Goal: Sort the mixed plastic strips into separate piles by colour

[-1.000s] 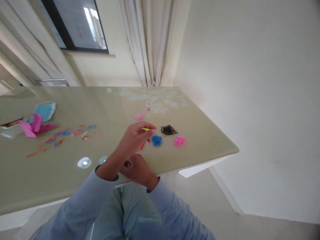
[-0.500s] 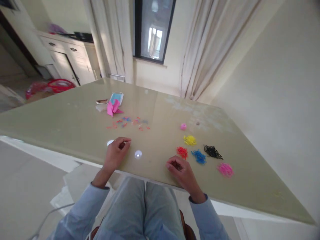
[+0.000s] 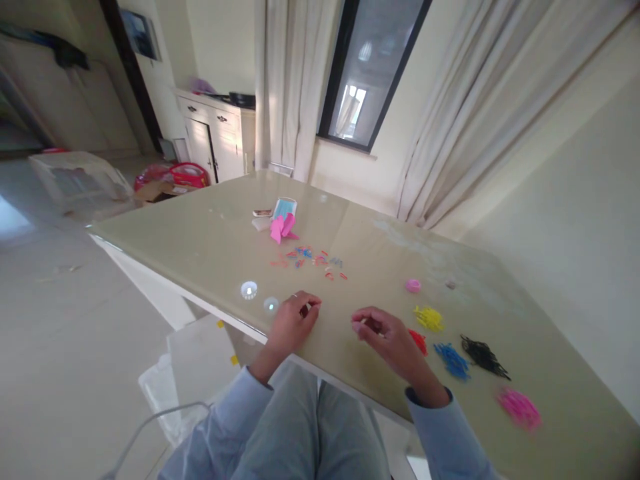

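My left hand point(image 3: 296, 323) rests near the front table edge, thumb and fingertips pinched together. Whatever may be between them is too small to make out. Across a short gap, my right hand point(image 3: 384, 335) has its fingers curled in to the thumb, and its contents cannot be made out. Partly behind the right hand lies a red pile point(image 3: 418, 341) of thin little pieces. Similar piles in yellow point(image 3: 429, 318), blue point(image 3: 453, 361), black point(image 3: 483, 356) and pink point(image 3: 520, 408) lie to its right. Mixed coloured pieces point(image 3: 306, 253) are scattered beyond my left hand.
A folded pink item point(image 3: 283, 227) lies by a light-blue packet point(image 3: 285, 207) and a small narrow box point(image 3: 262, 213). A round pink object point(image 3: 413, 285) sits behind the yellow pile. The table's point(image 3: 200, 233) front edge runs below my wrists. A white cabinet point(image 3: 225, 137) stands beyond.
The view has turned left, so the table things appear farther right. My hands have come closer together, and the right hand has moved left, away from the red pile.
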Action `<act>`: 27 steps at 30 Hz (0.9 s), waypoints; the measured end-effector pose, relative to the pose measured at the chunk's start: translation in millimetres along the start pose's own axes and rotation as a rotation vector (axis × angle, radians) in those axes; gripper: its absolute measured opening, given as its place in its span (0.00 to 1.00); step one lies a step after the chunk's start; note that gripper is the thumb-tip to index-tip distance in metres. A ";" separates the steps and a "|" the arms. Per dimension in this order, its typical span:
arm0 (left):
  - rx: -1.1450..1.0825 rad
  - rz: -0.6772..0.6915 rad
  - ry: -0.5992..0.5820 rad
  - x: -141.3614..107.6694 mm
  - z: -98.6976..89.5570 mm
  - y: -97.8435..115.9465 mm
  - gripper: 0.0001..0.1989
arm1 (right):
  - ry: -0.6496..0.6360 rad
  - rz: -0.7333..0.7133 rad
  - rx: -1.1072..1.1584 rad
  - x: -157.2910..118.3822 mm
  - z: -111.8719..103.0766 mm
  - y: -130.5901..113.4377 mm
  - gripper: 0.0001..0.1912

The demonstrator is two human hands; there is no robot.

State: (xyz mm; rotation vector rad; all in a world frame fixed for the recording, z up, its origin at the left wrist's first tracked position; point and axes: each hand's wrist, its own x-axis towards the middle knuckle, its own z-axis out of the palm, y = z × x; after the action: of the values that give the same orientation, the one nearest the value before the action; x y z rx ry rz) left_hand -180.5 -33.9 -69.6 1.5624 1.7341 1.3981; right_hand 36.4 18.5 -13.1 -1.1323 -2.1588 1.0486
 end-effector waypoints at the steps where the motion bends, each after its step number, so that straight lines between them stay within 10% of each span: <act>1: -0.003 -0.006 0.004 -0.2 -0.3 0.9 0.07 | -0.008 -0.026 0.003 12.4 2.9 -5.2 0.11; 13: -0.012 -0.026 0.021 1.8 1.3 -0.5 0.08 | 0.038 -0.151 -0.434 169.3 33.8 2.5 0.14; 27: -0.034 -0.050 0.047 3.2 1.8 0.7 0.08 | -0.070 -0.182 -0.645 211.9 38.6 17.7 0.07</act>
State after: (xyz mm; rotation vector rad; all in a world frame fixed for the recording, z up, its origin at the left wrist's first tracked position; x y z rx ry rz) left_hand -179.6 -30.4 -68.7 1.4694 1.7549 1.4438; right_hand -96.8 187.1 -36.6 -1.1305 -2.6884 0.3086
